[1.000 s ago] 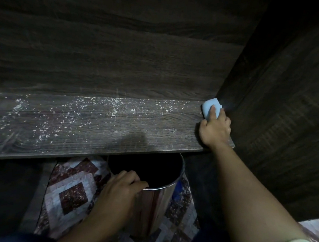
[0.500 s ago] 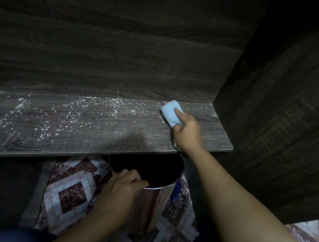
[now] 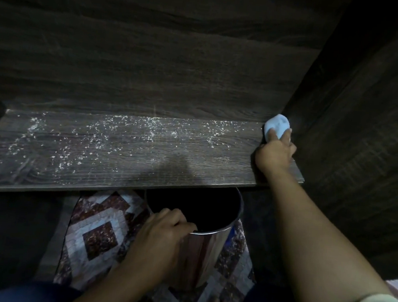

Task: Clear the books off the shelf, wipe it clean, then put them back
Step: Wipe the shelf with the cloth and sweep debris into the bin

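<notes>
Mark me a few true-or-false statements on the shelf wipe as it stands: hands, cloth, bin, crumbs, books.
1. The right hand holds the blue cloth at the shelf's right rear corner. True.
2. The left hand lies flat on the shelf. False: it grips the rim of the metal bin, which stands on the floor below the shelf's front edge.
3. White crumbs are scattered over the shelf to the left of the cloth. True.
4. Books stand on the shelf. False: no books show on it.
</notes>
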{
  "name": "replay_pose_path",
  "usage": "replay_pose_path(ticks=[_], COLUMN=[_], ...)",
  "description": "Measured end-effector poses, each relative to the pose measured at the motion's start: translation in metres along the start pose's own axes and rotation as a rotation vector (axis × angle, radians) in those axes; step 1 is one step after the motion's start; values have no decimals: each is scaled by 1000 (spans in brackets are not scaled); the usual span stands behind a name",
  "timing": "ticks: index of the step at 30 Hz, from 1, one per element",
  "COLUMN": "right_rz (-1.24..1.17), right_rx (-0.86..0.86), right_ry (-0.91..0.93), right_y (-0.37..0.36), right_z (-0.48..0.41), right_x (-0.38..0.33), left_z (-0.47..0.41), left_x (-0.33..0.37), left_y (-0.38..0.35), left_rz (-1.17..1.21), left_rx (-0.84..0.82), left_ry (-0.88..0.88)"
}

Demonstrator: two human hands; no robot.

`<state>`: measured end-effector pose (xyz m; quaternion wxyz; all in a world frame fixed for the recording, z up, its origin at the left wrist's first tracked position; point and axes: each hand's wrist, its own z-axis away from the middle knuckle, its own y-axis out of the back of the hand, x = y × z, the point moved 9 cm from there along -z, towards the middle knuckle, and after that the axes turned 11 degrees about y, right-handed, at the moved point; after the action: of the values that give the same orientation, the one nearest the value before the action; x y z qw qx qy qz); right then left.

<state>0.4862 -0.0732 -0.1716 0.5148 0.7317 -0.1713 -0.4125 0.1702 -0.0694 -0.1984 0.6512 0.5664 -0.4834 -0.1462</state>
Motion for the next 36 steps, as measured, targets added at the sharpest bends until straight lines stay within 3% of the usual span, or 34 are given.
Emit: replay_pose_path(ticks=[4, 10, 13, 15, 19, 23, 28, 31, 36], right_rz=[-42, -197, -262, -280, -67, 160, 126, 142, 63], right_rx=[-94, -92, 9, 165, 383, 282, 11, -58, -74], right_ry=[102, 356, 326, 260, 162, 264, 160, 91, 265], right_y=[-8, -26, -14, 7, 44, 26, 0, -3, -13], right_z=[5, 21, 16, 5, -5, -1, -17, -20, -10], right_x=[-28, -79, -73, -59, -16, -10, -3, -7, -49], left_z=[0, -4, -7, -8, -9, -10, -12, -11, -10], left_x=[-1, 3, 4, 5, 2, -2, -6, -4, -5], left_y=[-1, -4, -4, -4, -8, -9, -6, -5, -4], left_rz=[4, -4, -5, -5, 23, 50, 36, 25, 37], left_rx=[1, -8, -8, -11, -6, 7, 37, 36, 45], left_ry=[4, 22, 25, 26, 26, 27, 45, 46, 58])
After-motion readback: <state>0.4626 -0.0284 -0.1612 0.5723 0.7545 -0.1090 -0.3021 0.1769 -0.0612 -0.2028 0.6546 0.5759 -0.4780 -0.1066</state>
